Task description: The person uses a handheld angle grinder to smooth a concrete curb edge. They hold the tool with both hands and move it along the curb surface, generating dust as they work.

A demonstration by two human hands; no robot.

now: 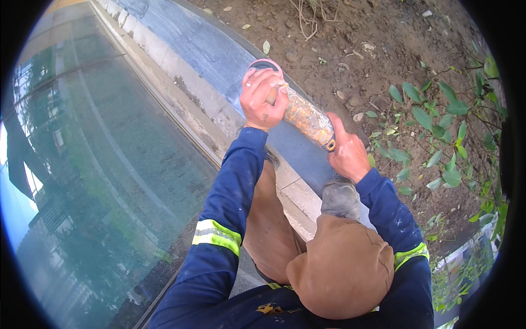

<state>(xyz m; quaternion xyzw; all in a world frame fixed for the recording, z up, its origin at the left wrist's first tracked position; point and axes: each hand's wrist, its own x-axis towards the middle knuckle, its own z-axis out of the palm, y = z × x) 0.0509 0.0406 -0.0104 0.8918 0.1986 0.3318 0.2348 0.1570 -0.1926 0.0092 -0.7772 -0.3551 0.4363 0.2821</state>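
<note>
My left hand is closed over the front end of an angle grinder, close to its pink-rimmed round disc. The grinder's body is long and worn, mottled orange and whitish, with a small yellow ring at its rear. At that rear end my right hand is wrapped round it, the thumb side along the body. The disc lies at the dark grey stone slab, which carries pale streaks of dust. Contact between disc and slab is hidden by the left hand.
A large reflective glass pane runs along the left, beside a pale stone ledge. Brown soil borders the slab on the right. A leafy shrub leans in there. My grey boot stands below the right hand.
</note>
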